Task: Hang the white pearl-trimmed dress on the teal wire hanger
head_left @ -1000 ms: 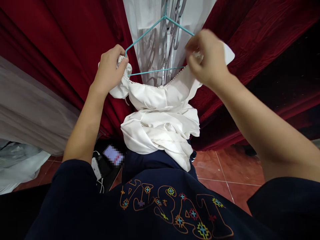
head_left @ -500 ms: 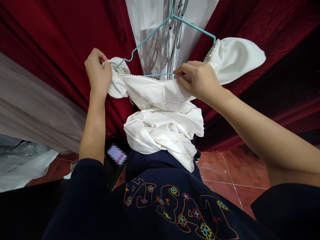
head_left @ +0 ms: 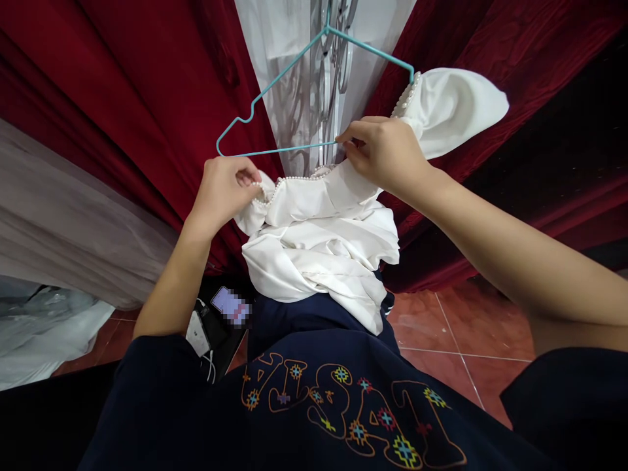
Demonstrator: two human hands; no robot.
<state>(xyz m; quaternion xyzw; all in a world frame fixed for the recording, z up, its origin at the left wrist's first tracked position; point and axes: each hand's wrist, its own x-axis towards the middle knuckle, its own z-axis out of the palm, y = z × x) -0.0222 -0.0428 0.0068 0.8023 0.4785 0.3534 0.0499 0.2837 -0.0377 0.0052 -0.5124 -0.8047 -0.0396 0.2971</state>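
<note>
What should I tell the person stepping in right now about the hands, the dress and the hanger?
Left hand: shut on the pearl-trimmed left shoulder of the white dress, below the hanger's bare left end.
Right hand: pinching the dress neckline at the bottom bar of the teal hanger.
Things: the right sleeve sits on the hanger's right end; the rest of the dress is bunched against the person's front. A phone lies on the floor below.
Done: right shoulder hung.
Left: left shoulder is not on the hanger.
</note>
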